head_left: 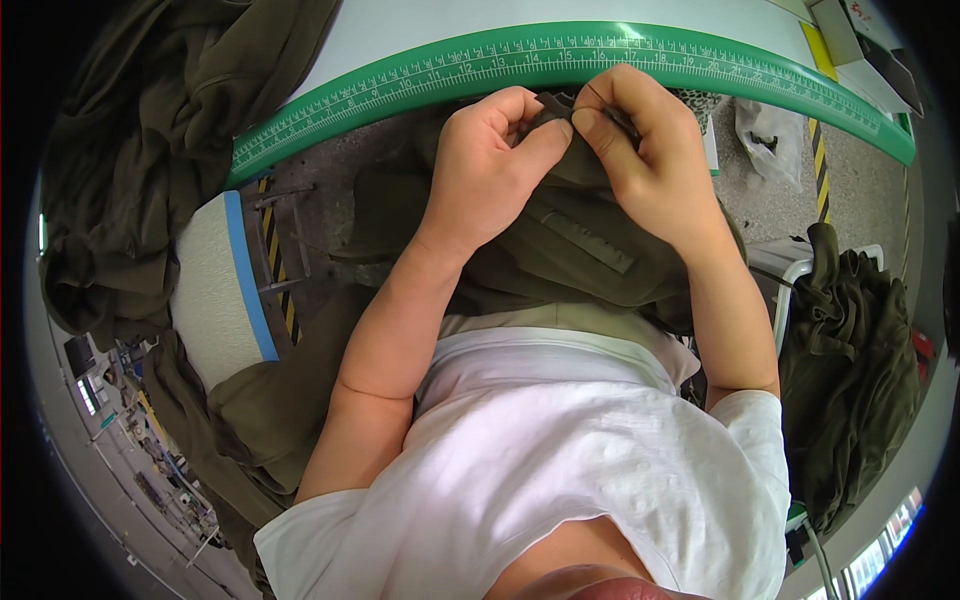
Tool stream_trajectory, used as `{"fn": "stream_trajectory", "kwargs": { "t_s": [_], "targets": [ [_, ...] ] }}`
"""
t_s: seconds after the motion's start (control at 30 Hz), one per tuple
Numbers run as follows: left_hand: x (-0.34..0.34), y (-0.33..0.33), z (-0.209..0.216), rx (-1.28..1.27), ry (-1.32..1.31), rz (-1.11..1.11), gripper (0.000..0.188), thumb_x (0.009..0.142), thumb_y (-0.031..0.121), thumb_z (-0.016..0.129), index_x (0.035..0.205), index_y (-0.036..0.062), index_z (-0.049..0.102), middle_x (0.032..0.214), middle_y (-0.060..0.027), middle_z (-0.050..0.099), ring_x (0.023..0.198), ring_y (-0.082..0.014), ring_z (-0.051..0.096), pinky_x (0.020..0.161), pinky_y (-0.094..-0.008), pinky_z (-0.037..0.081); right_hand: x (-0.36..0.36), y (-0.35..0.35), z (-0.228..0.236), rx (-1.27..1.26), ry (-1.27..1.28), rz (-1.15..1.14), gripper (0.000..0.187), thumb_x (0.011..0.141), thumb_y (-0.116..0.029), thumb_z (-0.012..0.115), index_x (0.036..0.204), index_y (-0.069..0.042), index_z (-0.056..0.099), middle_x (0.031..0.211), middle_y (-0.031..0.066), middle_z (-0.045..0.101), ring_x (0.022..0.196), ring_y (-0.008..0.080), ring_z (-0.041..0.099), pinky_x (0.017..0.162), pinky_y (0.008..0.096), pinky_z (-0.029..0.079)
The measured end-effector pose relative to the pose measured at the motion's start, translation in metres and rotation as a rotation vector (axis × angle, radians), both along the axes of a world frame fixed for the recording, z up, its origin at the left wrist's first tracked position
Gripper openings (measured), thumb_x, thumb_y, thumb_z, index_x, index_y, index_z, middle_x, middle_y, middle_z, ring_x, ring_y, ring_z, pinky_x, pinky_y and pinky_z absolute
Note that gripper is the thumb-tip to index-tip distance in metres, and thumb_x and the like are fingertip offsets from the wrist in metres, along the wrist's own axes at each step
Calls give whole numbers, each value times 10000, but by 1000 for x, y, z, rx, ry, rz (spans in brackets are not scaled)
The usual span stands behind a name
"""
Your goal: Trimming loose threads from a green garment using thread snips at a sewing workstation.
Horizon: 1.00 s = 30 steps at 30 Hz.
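Left hand (495, 165) close beside right hand (648, 160)

Right in the middle, left grip (490, 160) and right grip (648, 150) meet at the ruler strip (420, 87) along the near edge of the desk (430, 35), the garment (560, 235) between them and its folds hanging down before the person's body. Out left, a cloth heap (140, 170) overlaps the desk's end, a board (205, 285) beside it; over right, a second heap (850, 370) drapes a frame (783, 315), while a plastic bag (770, 145) lies on the floor (745, 215) between right grip and the strip's right end.
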<state>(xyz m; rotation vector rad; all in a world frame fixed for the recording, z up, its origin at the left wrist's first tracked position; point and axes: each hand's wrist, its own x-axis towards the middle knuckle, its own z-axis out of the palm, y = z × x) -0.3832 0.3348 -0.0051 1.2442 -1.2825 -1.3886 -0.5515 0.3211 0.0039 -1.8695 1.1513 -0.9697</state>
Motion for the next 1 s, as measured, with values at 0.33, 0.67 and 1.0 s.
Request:
{"fn": "stream_trajectory", "kwargs": {
  "t_s": [0.33, 0.67, 1.0],
  "targets": [
    [3, 2, 6, 162, 157, -57, 154, 867, 145, 620, 778, 27, 579, 644, 38, 519, 548, -26, 470, 496, -184, 387, -12, -16, 0, 304, -156, 159, 112, 877, -99, 598, 868, 2, 550, 766, -28, 516, 710, 54, 435, 624, 205, 382],
    [-4, -2, 3, -59, -159, 12, 135, 796, 95, 618, 736, -15, 570, 582, 28, 520, 501, -35, 439, 460, -223, 353, -5, -12, 7, 165, 6, 101, 117, 866, -71, 592, 815, -11, 505, 709, -28, 452, 668, 56, 374, 566, 226, 339],
    [-9, -7, -5, -231, -298, 52, 119, 795, 87, 611, 776, -29, 597, 582, 5, 535, 497, -27, 435, 451, -233, 355, -5, -16, -8, 133, -74, 111, 136, 888, -77, 582, 810, -34, 480, 689, -43, 391, 651, 59, 346, 553, 230, 310]
  ]
}}
